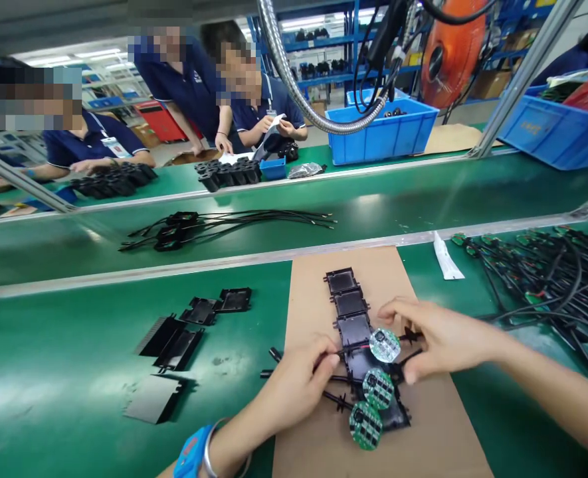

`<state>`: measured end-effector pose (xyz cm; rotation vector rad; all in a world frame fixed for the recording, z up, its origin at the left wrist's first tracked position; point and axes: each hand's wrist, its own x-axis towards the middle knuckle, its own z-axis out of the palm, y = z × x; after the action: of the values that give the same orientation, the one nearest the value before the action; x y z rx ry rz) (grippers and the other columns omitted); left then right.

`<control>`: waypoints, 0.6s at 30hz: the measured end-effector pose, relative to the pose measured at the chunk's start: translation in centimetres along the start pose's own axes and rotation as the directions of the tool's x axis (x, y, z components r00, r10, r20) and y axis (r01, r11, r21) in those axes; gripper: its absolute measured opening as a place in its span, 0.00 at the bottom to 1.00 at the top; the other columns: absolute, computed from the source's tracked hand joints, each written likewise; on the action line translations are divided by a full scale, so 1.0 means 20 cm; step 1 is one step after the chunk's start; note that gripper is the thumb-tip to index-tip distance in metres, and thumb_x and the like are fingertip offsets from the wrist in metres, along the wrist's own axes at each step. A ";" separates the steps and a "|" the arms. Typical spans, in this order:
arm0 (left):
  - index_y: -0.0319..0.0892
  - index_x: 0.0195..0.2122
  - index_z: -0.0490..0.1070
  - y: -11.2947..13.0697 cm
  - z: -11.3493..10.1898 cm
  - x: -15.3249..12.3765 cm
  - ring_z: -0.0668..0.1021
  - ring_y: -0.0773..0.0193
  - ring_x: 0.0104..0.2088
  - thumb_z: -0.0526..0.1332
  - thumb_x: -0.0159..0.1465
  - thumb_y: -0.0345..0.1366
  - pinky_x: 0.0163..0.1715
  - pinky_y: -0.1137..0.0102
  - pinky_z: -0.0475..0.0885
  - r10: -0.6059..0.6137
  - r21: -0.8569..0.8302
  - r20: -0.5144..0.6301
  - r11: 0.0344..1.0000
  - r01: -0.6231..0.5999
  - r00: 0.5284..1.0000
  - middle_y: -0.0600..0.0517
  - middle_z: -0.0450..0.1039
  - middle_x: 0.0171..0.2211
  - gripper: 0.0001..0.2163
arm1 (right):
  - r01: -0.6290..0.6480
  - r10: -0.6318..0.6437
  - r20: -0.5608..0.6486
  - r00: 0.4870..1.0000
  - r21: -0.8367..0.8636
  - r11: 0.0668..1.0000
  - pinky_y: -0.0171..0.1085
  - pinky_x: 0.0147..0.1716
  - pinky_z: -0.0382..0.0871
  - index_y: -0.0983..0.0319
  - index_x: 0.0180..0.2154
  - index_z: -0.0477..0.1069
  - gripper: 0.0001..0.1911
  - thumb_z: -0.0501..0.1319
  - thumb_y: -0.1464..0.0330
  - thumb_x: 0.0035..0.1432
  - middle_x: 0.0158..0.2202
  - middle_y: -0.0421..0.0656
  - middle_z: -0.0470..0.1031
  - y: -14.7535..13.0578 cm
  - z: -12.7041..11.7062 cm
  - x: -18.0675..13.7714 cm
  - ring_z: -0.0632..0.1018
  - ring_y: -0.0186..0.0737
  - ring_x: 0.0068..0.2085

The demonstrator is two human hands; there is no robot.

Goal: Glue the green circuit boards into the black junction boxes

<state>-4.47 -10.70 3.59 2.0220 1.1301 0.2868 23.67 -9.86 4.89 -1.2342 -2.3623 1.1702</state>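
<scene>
My left hand [301, 375] pinches a thin black cable [349, 350] between thumb and fingertips, close to a round green circuit board [385, 345]. Opposite it, my right hand [438, 335] hovers beside that board, thumb and index finger spread apart; black cable ends pass by its palm, and its other fingers are partly hidden. Two more round boards, one in the middle [378, 389] and one lowest [366, 425], lie with their cables over a row of black rectangular housings [351, 304]. The row rests on a sheet of brown cardboard [313, 438].
Loose black housings [178, 350] lie to the left on the green bench. Many cables with boards [547, 285] are heaped at right, near a white tube [446, 257]. Behind the ledge are a cable bundle [177, 230], a blue bin [381, 133] and seated co-workers. A metal hose [303, 99] hangs overhead.
</scene>
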 end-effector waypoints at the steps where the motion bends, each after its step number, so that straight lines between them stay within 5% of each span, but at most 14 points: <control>1: 0.43 0.32 0.64 -0.01 -0.04 0.02 0.72 0.63 0.32 0.49 0.68 0.36 0.33 0.70 0.65 0.008 0.029 -0.074 1.000 -0.006 0.997 0.53 0.69 0.31 0.09 | -0.023 0.021 0.038 0.999 0.049 0.999 0.34 0.29 0.65 0.62 0.51 0.62 0.30 0.68 0.59 0.49 0.40 0.44 0.71 0.03 -0.06 0.01 0.72 0.37 0.33; 3: 0.43 0.33 0.66 -0.03 -0.13 0.09 0.72 0.63 0.32 0.49 0.68 0.36 0.34 0.70 0.66 0.014 0.146 -0.225 0.989 0.020 0.974 0.53 0.69 0.31 0.09 | -0.043 0.043 0.001 0.999 0.064 0.997 0.34 0.29 0.65 0.63 0.47 0.64 0.20 0.61 0.59 0.57 0.37 0.44 0.72 0.10 -0.16 0.07 0.72 0.37 0.32; 7: 0.42 0.36 0.69 -0.14 -0.22 0.29 0.74 0.62 0.35 0.52 0.67 0.35 0.35 0.69 0.67 0.004 0.424 -0.385 0.889 0.173 0.923 0.51 0.70 0.34 0.08 | -0.061 -0.016 -0.332 0.943 -0.220 0.974 0.37 0.33 0.64 0.62 0.33 0.67 0.08 0.53 0.66 0.61 0.31 0.44 0.73 0.26 -0.21 0.28 0.73 0.39 0.32; 11: 0.41 0.34 0.71 -0.24 -0.17 0.42 0.74 0.56 0.37 0.53 0.66 0.32 0.35 0.66 0.68 -0.010 0.508 -0.391 0.832 0.225 0.920 0.47 0.71 0.35 0.08 | -0.074 -0.050 -0.349 0.936 -0.334 0.940 0.39 0.37 0.63 0.62 0.29 0.69 0.07 0.54 0.72 0.58 0.30 0.44 0.74 0.37 -0.14 0.43 0.72 0.41 0.34; 15: 0.40 0.42 0.72 -0.25 -0.14 0.37 0.72 0.50 0.45 0.54 0.66 0.34 0.44 0.60 0.68 0.035 0.558 -0.379 0.806 0.198 0.925 0.43 0.71 0.41 0.09 | -0.092 -0.074 -0.387 0.919 -0.395 0.914 0.46 0.45 0.61 0.63 0.36 0.73 0.08 0.54 0.71 0.60 0.38 0.50 0.74 0.34 -0.09 0.37 0.70 0.48 0.43; 18: 0.40 0.47 0.70 -0.22 -0.12 0.26 0.71 0.53 0.48 0.54 0.66 0.35 0.49 0.60 0.67 0.163 0.504 -0.269 0.864 -0.006 0.949 0.43 0.71 0.46 0.11 | -0.022 -0.137 -0.359 0.923 -0.405 0.914 0.47 0.45 0.61 0.63 0.39 0.73 0.11 0.54 0.66 0.63 0.37 0.50 0.72 0.20 0.00 0.23 0.68 0.48 0.42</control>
<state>-5.52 -3.84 1.09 2.5553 1.4168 0.3920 23.10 -4.96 1.34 -1.3497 -2.3732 0.3718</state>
